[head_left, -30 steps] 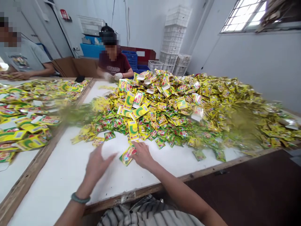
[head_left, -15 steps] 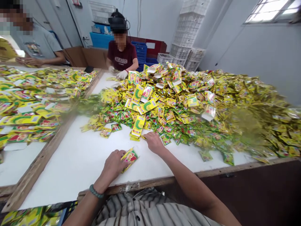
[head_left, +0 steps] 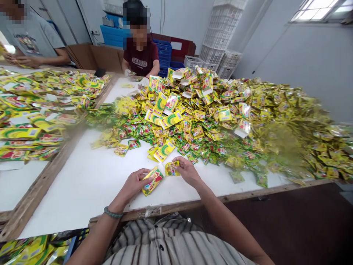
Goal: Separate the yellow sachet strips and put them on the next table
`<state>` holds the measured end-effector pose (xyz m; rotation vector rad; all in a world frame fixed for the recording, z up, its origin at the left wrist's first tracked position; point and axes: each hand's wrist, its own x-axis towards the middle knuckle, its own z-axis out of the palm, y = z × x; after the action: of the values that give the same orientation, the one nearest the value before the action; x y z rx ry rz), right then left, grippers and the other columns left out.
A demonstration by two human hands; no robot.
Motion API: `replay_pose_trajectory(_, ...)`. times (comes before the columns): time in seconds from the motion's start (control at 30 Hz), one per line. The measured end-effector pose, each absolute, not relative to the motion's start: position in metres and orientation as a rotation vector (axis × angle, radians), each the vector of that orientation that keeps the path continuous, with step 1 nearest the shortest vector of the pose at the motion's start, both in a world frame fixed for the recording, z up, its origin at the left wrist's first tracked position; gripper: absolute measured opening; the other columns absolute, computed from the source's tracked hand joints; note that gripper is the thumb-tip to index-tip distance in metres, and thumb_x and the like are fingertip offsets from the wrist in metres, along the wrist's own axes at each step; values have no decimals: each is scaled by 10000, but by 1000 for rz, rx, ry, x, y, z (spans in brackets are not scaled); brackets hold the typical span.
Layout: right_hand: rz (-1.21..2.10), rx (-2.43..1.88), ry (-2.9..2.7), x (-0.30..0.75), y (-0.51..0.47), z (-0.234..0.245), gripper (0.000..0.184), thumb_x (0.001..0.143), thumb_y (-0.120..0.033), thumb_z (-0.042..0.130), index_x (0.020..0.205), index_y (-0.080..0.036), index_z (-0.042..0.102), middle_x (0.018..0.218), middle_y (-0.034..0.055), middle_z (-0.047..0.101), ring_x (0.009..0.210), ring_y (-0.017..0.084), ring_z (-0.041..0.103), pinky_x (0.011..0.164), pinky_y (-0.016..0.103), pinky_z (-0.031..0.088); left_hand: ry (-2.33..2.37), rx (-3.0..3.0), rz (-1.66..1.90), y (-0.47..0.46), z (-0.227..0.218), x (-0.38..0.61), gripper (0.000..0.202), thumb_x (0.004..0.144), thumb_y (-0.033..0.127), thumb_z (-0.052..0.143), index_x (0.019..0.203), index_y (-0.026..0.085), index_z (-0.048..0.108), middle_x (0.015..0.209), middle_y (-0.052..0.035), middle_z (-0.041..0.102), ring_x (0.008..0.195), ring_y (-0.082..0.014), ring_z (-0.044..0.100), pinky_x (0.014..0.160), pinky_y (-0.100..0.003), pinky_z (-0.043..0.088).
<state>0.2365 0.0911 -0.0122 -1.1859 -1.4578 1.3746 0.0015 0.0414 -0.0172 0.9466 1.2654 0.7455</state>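
The right hand [head_left: 189, 172] is now drawn back from the edge of the heap, where it was reaching half a second ago, and is bringing a single sachet [head_left: 171, 169] with it.

At far left, a neighbouring table [head_left: 19, 187] is lying covered with yellow packets, and a person in a grey shirt [head_left: 30, 40] is working behind it. On the white table [head_left: 91, 191], the left hand [head_left: 135, 184] is gripping a small stack of sachets [head_left: 153, 179], fingers curled around it, lifting it just above the surface. Just to its right, the right hand is pinching the single sachet between thumb and fingertips, close beside the stack. Beyond them a flat yellow carton [head_left: 165, 150] is lying at the foot of the big heap of sachets [head_left: 220, 117], which is spreading away to the right. A person in a maroon shirt [head_left: 142, 60] is working at the far end, with white crates [head_left: 217, 55] standing stacked behind.
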Motion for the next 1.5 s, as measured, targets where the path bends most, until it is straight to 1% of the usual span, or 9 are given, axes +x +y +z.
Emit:
replay_pose_trajectory(0.57,1445,-1214,-945,205,64,-10,259,607,-303,760,675,-185,541,569,-56,542,520,84,452,549,227,352,1130,673,861,37,-12,6,527,600,361,836,1038,153,629,955,-54,750,724,-147,687,676,-239,538)
replay_pose_trajectory(0.77,1442,-1239,-1094,202,55,-18,215,661,-316,709,710,-199,535,592,-54,547,542,102,478,546,229,357,1103,593,817,37,-8,7,566,553,338,866,1035,151,637,927,-45,758,704,-140,686,647,-219,543)
replay_pose_trajectory(0.9,1045,-1394,-1594,222,62,-14,116,803,-307,574,846,-210,621,817,15,669,720,157,581,651,274,439,1107,586,831,37,-8,7,563,560,327,863,1049,159,642,964,-49,755,734,-154,696,665,-230,549)
replay_pose_trajectory(0.97,673,-1493,-1856,249,71,-11,242,826,-198,502,1031,-202,631,1127,80,657,974,201,583,811,327,442,1126,575,848,37,-8,7,551,550,328,866,1027,157,652,952,-53,757,727,-160,697,662,-239,550)
replay_pose_trajectory(1.03,278,-1676,-2126,277,84,-9,451,757,-92,509,1195,-173,578,1303,131,570,1181,268,479,935,410,368,1135,590,868,38,-7,9,533,549,331,865,1009,153,662,951,-58,757,731,-164,697,668,-245,549)
replay_pose_trajectory(1.13,69,-1716,-2386,300,99,-13,447,771,-27,459,1171,-166,600,1205,134,632,1128,268,505,939,428,324,1137,609,894,41,-7,11,525,551,340,861,998,148,666,953,-64,755,733,-166,694,681,-252,546)
replay_pose_trajectory(1.3,515,-1527,-2022,271,97,-20,273,874,-174,420,1044,-183,633,944,94,674,873,217,575,783,340,415,1174,631,932,41,-12,11,501,564,353,848,981,143,667,935,-65,755,716,-162,687,671,-250,537)
replay_pose_trajectory(1.4,1045,-1368,-1585,243,90,-16,247,846,-301,490,1043,-194,595,827,43,638,702,170,558,636,287,444,1182,647,935,39,-13,8,483,585,360,835,983,144,668,938,-66,754,726,-166,688,681,-255,535)
replay_pose_trajectory(1.5,1379,-1208,-1355,224,87,-11,212,757,-345,597,918,-207,603,738,-4,593,660,139,542,603,255,453,1166,676,941,38,-12,7,499,588,363,833,1005,141,670,981,-79,747,761,-188,694,711,-281,541)
